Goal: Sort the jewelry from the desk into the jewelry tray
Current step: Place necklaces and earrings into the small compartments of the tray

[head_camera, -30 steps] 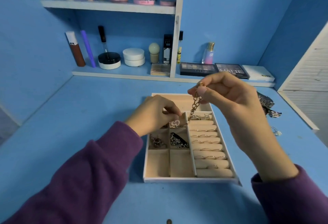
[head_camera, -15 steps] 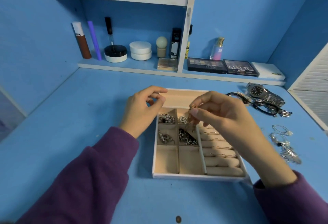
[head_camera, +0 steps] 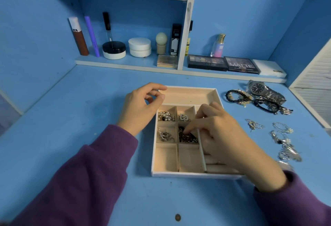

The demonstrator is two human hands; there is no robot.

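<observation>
The beige jewelry tray (head_camera: 179, 174) lies mid-desk. Three of its small compartments hold pearl pieces (head_camera: 166, 116), a silver piece (head_camera: 184, 117) and another silver piece (head_camera: 165, 135). My right hand (head_camera: 222, 136) reaches down into the compartment of dark jewelry (head_camera: 188, 138), fingertips pinched together on the gold chain, which is hard to pick out there. My left hand (head_camera: 141, 107) hovers at the tray's far-left corner, fingers loosely curled and holding nothing. Right of the tray lie a watch (head_camera: 259, 88), black bead bracelets (head_camera: 236, 96) and silver earrings (head_camera: 254, 124).
More silver pieces (head_camera: 284, 141) lie at the desk's right edge by a white slatted panel (head_camera: 315, 82). A low shelf (head_camera: 125, 64) behind the tray carries cosmetics and eyeshadow palettes (head_camera: 223, 63). A small brown disc (head_camera: 177, 217) sits near the front edge.
My right hand has lowered the gold chain from above the tray into the dark-jewelry compartment. My left hand left the small compartments and moved back to the tray's far-left corner.
</observation>
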